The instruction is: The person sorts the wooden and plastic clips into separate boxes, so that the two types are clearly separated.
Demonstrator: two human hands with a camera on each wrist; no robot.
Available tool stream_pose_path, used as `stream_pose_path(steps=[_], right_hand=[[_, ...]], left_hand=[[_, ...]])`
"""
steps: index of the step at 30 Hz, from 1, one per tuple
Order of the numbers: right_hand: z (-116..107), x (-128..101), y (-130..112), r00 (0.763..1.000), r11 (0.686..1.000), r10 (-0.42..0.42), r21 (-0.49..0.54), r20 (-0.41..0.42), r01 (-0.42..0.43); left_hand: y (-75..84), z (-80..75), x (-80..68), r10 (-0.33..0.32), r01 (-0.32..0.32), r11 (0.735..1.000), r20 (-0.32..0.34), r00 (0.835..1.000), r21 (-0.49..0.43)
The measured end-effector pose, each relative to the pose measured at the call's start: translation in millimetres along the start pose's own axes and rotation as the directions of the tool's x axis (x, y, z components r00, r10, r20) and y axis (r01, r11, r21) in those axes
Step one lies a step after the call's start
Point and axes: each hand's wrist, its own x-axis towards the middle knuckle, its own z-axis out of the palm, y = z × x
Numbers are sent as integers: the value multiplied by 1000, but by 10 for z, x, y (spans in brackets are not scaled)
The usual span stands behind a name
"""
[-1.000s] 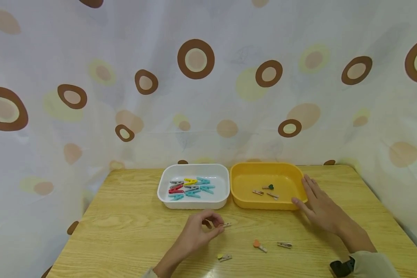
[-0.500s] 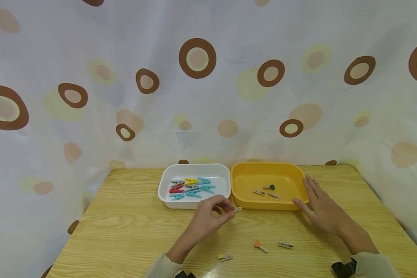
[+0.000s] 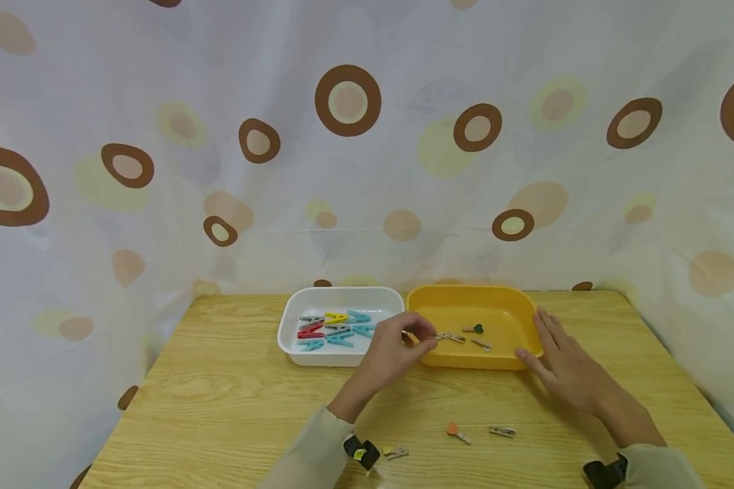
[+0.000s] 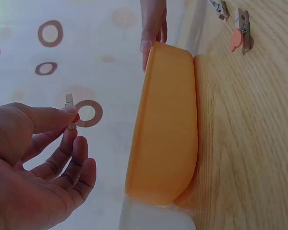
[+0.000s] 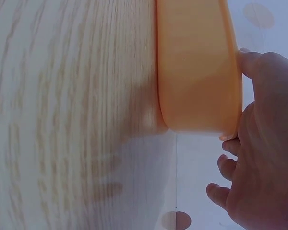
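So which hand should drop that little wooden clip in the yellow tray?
Probably the left hand: it pinches the wooden clip over the yellow tray. The right hand lies flat against the tray's side.

Wooden table (image 3: 220, 407): white tray (image 3: 293, 309), yellow tray (image 3: 465, 360) (side by side), three pegs (image 3: 501, 430).

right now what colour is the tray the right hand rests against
Yellow-orange tray; clearest in the head view.

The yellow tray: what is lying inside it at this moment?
Inside the yellow tray lie small wooden clips, one with a dark green heart. The left hand holds another clip over its left rim and covers part of the floor there.
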Motion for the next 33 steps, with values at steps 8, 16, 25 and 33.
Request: stream_pose_path(steps=[8, 16, 25, 33], right_hand=[[3, 7, 16, 1000, 1000, 2, -5, 4, -2], [-6, 5, 24, 1000, 1000, 4, -9, -3, -4], [18, 1, 36, 1000, 1000, -4, 2, -12, 4], [42, 0, 41, 1000, 1000, -6, -8, -17, 6]], left_hand=[[-77, 153, 284, -35, 35, 999, 18, 999, -3], [-113, 275, 538, -82, 82, 997, 49, 995, -3], [-232, 384, 753, -66, 61, 996, 87, 994, 58], [-355, 456, 885, -134, 131, 991, 102, 986, 32]])
